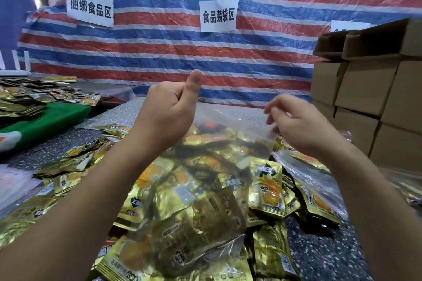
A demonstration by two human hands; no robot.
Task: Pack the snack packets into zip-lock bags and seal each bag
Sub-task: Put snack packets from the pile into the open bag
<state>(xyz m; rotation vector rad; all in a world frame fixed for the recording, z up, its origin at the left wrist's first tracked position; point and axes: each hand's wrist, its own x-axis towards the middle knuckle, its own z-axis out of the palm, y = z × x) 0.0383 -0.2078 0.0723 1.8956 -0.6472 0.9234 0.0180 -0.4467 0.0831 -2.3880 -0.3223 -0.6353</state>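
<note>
Head view: clear zip-lock bag (pixel 212 180) stuffed with gold snack packets (pixel 267 191), lying on speckled bench (pixel 319 258) amid loose packets. Left hand (pixel 169 109) curled on bag's top edge, thumb up. Right hand (pixel 294 118) pinches opposite corner. Hands apart. Cardboard boxes (pixel 370 89) right.

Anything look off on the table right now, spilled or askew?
Nothing damaged. Loose gold foil snack packets lie heaped around the filled clear zip-lock bag, a work pile rather than a spill. The left hand grips the bag's top; the right hand seems to pinch its edge.
</note>
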